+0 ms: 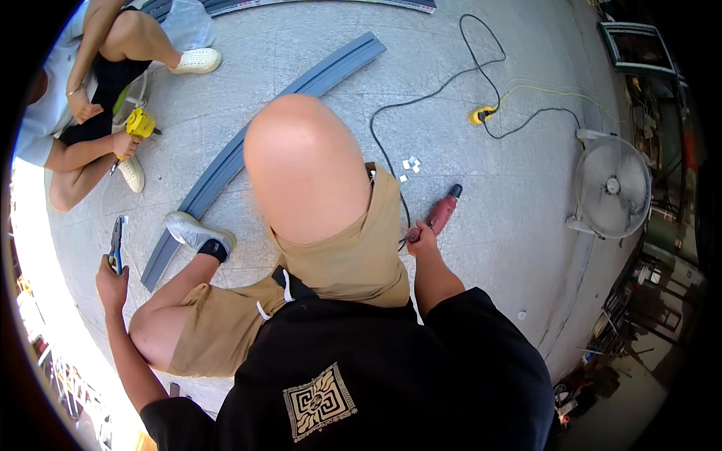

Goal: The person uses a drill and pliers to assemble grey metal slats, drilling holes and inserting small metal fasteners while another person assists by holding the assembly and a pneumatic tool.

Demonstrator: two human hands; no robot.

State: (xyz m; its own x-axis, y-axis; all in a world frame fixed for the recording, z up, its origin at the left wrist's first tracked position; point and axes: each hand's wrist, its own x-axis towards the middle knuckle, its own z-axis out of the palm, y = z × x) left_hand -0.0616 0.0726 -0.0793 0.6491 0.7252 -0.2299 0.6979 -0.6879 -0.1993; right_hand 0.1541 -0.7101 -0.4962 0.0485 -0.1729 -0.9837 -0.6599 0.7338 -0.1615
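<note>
The person's left forearm (129, 353) rose from the lower left of the frame, the left hand (113, 286) curled in a grip near the left edge. Right of centre, the right forearm (438, 272) slanted up and leftward, ending in the right hand (424, 240), also clenched, well apart from the other.

No words or numbers can be read. A pale, square, maze-like emblem (320, 402) stands on the black cloth shirt (421, 368); marks edging the long grey strip (410, 4) are too small.
</note>
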